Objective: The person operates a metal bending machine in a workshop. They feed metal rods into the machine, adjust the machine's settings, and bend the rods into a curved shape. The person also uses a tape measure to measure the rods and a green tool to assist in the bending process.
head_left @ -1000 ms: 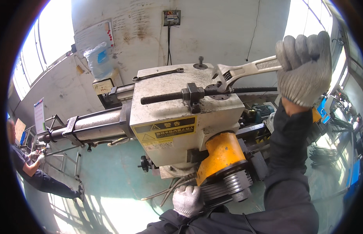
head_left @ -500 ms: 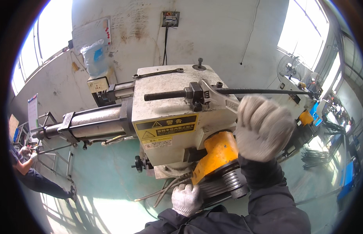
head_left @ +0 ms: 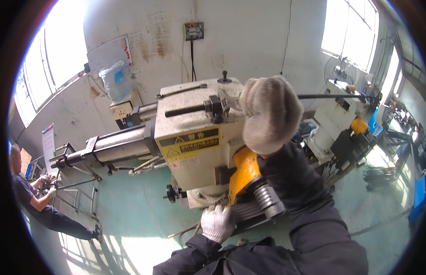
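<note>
Jutting leftward from right fingers [head_left: 255, 91] | wrench [head_left: 234, 103] | at black nut [head_left: 216, 109]

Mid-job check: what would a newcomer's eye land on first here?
First, the pale knit-gloved right hand, right of centre, closed on a silver metal wrench near the black threaded rod. Next, the boxy off-white metal housing mid-picture, its front bearing a yellow-and-black warning label. Below that hand, the curved orange metal part stands out.
</note>
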Demonstrator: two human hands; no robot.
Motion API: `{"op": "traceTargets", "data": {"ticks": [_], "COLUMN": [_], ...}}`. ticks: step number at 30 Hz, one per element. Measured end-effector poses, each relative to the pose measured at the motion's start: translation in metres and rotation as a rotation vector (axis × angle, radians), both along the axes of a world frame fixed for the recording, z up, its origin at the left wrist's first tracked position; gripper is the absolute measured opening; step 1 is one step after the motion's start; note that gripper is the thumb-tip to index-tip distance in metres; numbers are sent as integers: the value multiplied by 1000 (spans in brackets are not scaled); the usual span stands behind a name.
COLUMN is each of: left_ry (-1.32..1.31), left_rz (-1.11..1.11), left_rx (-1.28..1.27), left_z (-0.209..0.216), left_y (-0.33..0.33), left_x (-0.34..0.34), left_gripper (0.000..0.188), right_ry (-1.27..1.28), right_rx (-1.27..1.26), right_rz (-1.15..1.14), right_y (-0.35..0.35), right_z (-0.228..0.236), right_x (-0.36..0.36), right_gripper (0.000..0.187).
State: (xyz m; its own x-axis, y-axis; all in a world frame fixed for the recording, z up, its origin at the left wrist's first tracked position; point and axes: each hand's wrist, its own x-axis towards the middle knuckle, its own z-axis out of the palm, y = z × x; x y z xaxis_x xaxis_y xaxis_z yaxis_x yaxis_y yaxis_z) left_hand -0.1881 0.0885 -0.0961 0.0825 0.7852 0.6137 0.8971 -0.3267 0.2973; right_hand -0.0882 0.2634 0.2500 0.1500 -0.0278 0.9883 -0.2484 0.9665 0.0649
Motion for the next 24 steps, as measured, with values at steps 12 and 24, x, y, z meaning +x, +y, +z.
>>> {"op": "traceTargets", "data": {"ticks": [12,24], "left_ry": [51,105], "left_rz": [101,214], "left_rx": [25,-32], "left_z": [-6,5], "left_y": [6,3], "left_x": [6,17], "left_gripper": [20,15], "right_ry": [-312,-1244], "right_rx": [62,-189], "right_rz": [-123,-496], "right_y": [22,175], "right_z": [31,-9], "right_x": [-9,-110], "right_gripper": [21,47]}}
